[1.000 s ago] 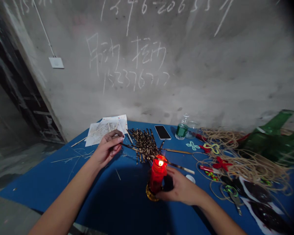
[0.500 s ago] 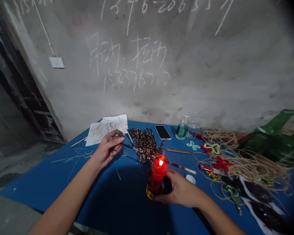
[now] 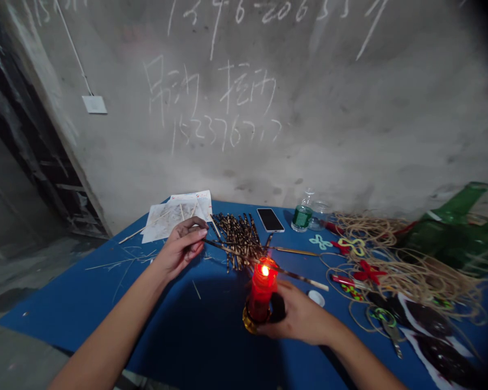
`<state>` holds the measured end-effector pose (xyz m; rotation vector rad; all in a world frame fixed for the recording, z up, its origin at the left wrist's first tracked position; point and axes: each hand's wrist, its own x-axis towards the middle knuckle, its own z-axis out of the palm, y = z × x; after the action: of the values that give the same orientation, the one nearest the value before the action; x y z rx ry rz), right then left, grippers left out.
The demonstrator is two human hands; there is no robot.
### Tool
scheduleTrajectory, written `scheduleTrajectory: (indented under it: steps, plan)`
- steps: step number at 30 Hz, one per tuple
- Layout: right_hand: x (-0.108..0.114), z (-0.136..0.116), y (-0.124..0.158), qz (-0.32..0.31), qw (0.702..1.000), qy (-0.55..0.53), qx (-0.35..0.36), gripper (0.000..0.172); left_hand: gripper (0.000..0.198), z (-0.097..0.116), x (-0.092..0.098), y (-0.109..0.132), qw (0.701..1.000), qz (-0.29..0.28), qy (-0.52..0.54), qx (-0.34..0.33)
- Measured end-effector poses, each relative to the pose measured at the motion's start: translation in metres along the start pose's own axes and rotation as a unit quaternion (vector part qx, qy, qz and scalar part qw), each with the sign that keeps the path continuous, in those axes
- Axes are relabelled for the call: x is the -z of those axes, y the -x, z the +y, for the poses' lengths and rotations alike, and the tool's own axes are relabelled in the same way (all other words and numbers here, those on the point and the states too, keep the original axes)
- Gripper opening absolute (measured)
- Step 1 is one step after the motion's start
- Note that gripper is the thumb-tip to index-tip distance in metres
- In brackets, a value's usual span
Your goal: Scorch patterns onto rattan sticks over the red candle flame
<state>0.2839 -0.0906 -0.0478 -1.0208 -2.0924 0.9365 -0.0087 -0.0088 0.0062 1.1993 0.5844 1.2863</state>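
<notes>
My left hand (image 3: 181, 249) pinches one end of a long scorched bamboo stick (image 3: 295, 274). The stick runs to the right, passing through the flame of a lit red candle (image 3: 262, 290) in a gold-coloured holder (image 3: 250, 324). My right hand (image 3: 301, 318) sits beside the candle, its fingers closed around a dark object (image 3: 278, 307), too shadowed to identify. A heap of scorched bamboo sticks (image 3: 238, 241) lies just behind the flame, close to my left fingertips.
A blue tabletop (image 3: 203, 336) carries papers (image 3: 174, 216), a phone (image 3: 270, 219), and a bottle with green liquid (image 3: 302, 216). Tangled twine (image 3: 410, 271), red clips (image 3: 368, 272), and scissors (image 3: 386, 325) crowd the right side. A green glass bottle (image 3: 451, 238) lies far right. A chalk-marked concrete wall (image 3: 350, 135) stands behind.
The stick has slid slightly to the right and down across the flame. My left hand has shifted a little to the right, and my right hand has barely moved.
</notes>
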Motion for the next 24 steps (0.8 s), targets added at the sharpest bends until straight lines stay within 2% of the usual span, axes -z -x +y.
scheduleTrajectory:
  steps: [16, 24]
  plan:
    - [0.0015, 0.0007, 0.0021, -0.003, 1.000, 0.028, -0.012, 0.048, 0.031, -0.0037, 0.0023, 0.0010, 1.000, -0.015, -0.014, 0.004]
    - [0.0013, 0.0014, 0.0040, -0.004, 0.999, 0.032, -0.012, 0.045, 0.030, -0.0059, 0.0046, 0.0000, 1.000, -0.021, -0.019, 0.002]
